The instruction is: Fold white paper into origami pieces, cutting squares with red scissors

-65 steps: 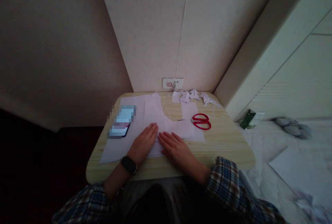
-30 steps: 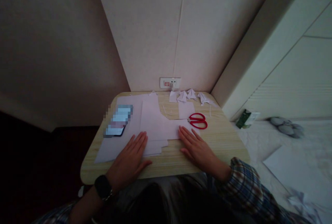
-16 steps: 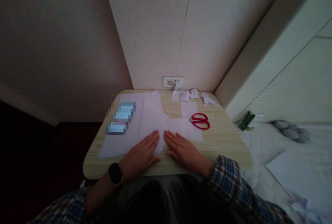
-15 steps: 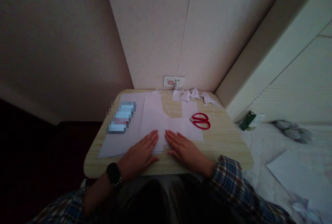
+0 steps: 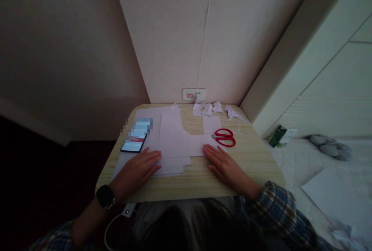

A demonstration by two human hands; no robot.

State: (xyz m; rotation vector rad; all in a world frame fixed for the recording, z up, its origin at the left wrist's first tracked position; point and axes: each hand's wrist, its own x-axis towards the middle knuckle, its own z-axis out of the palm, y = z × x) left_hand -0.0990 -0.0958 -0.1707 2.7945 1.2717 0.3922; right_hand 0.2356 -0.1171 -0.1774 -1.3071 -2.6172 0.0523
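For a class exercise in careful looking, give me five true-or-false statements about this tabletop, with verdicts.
1. The left hand lies over white paper. True.
2. The scissors are red-handled. True.
3. The right hand grips the scissors. False: it is open, its fingertips over the paper.
4. The phone lies right of the scissors. False: it lies near the left edge of the table.
5. Folded paper pieces sit near the wall socket. True.

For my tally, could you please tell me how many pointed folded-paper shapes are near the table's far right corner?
3: the left shape, the middle shape slightly farther back, and the right shape. Others may be hidden.
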